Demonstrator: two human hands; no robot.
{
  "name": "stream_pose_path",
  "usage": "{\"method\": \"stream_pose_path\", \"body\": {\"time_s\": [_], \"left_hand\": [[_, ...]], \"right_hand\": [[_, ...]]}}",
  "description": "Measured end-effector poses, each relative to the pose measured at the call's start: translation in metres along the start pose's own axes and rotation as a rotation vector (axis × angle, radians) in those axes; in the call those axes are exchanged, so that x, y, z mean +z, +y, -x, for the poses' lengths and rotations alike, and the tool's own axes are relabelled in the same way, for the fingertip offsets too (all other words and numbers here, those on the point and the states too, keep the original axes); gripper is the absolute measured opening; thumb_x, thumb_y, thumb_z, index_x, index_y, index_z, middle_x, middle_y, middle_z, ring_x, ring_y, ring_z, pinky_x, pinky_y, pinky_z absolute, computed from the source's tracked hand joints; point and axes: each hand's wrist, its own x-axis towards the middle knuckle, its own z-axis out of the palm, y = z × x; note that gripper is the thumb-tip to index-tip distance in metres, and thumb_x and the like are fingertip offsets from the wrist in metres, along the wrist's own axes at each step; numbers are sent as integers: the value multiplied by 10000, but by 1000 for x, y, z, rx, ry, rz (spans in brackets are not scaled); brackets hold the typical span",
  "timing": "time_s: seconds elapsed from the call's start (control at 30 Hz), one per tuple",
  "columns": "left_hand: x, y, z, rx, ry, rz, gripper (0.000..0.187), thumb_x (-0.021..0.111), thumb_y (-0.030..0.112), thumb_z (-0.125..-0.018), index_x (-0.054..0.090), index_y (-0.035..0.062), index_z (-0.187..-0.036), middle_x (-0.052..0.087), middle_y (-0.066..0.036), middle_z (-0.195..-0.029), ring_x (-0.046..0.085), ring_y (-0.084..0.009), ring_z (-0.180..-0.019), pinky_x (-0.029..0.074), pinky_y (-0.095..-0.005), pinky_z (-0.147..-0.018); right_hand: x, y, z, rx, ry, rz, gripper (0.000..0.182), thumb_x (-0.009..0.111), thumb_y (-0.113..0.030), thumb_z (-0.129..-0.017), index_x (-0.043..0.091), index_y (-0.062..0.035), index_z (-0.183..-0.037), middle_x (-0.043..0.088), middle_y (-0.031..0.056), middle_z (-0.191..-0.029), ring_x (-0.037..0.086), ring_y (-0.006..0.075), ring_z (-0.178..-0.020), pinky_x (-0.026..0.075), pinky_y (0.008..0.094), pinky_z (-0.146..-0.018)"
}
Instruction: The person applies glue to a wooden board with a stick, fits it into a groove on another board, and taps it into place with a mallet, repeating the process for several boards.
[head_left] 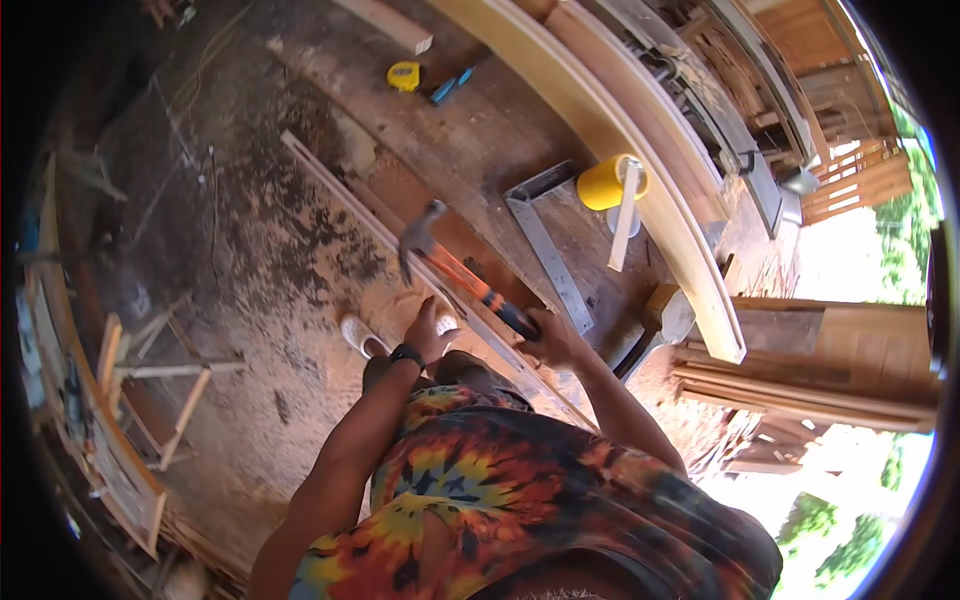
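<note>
My right hand (552,338) is wrapped round the black grip end of a claw hammer (462,277) with an orange and black handle. The hammer's dark metal head points away to the left, over the near edge of the workbench (470,150). My left hand (428,330), with a dark watch on the wrist, is beside that edge below the hammer head, its fingers stretched out and thumb apart. A long thin wooden strip (340,192) runs along the bench edge, passing under the hammer.
On the bench are a steel square (553,262), a yellow container (598,187) with a flat stick, a yellow tape measure (403,76), a blue-handled tool (452,87) and a long pale beam (620,120). Wooden frames (160,370) stand left on the dusty floor (250,400).
</note>
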Motion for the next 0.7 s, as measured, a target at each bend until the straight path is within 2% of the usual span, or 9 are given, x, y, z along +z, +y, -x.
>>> {"method": "stream_pose_path", "body": {"time_s": [0.07, 0.1, 0.13, 0.2, 0.27, 0.33, 0.43, 0.53, 0.7], "left_hand": [[-24, -37, 4, 75, 82, -16, 887, 786, 303, -804, 303, -17, -1475, 425, -276, -1460, 452, -410, -1329, 399, -423, -1090], [-42, -46, 11, 58, 97, -28, 860, 779, 301, -805, 327, -17, -1463, 443, -270, -1445, 481, -412, -1300, 411, -431, -1077], [-43, -87, 11, -69, 192, -163, 811, 771, 301, -801, 376, -17, -1434, 476, -263, -1410, 506, -400, -1271, 420, -438, -1060], [-91, -79, 28, -245, 117, -9, 775, 773, 319, -801, 423, -19, -1404, 528, -269, -1360, 518, -397, -1263, 431, -431, -1045], [-113, -99, 43, -244, 202, -269, 801, 767, 341, -809, 406, -18, -1427, 518, -277, -1377, 509, -403, -1277, 430, -436, -1050], [-146, -75, 50, -431, 171, -168, 837, 745, 364, -832, 359, -17, -1469, 471, -276, -1431, 465, -403, -1323, 399, -440, -1086], [-165, -100, 43, -515, 231, -166, 863, 732, 385, -844, 327, -10, -1495, 445, -272, -1460, 437, -404, -1347, 382, -448, -1104], [-175, -76, 34, -535, 255, -189, 843, 727, 389, -851, 344, -9, -1488, 450, -268, -1456, 442, -408, -1341, 384, -451, -1101], [-189, -57, -1, -304, 163, -273, 817, 716, 382, -867, 346, 9, -1492, 458, -251, -1456, 465, -390, -1326, 405, -458, -1071]], "right_hand": [[9, 16, 27, 26, 68, -20, 443, 824, -246, -707, 635, -46, -1054, 668, 217, -866, 637, 405, -814, 497, 435, -743], [14, 17, 39, 174, 196, -4, 399, 826, -260, -706, 631, -38, -974, 660, 216, -829, 633, 403, -783, 491, 445, -714], [17, 18, 48, 329, 315, 6, 368, 827, -274, -705, 627, -29, -894, 651, 215, -791, 630, 401, -753, 484, 455, -686], [25, 30, 59, 298, 498, -112, 361, 826, -296, -700, 618, -22, -808, 631, 203, -718, 619, 403, -696, 467, 475, -644], [29, 42, 59, 382, 555, -62, 367, 813, -334, -696, 666, -33, -845, 671, 225, -779, 665, 400, -759, 503, 478, -691], [22, 50, 56, 531, 517, -22, 383, 814, -361, -696, 693, -48, -881, 692, 228, -830, 682, 401, -823, 524, 483, -736], [15, 59, 53, 584, 609, 12, 411, 837, -378, -669, 681, -41, -847, 690, 203, -800, 681, 375, -768, 514, 480, -706], [10, 75, 45, 630, 626, 1, 394, 841, -359, -670, 685, -44, -848, 698, 194, -825, 686, 373, -808, 523, 476, -728], [3, 89, 33, 603, 768, 59, 401, 849, -306, -657, 690, -53, -925, 712, 184, -862, 693, 371, -827, 538, 462, -738]]}}
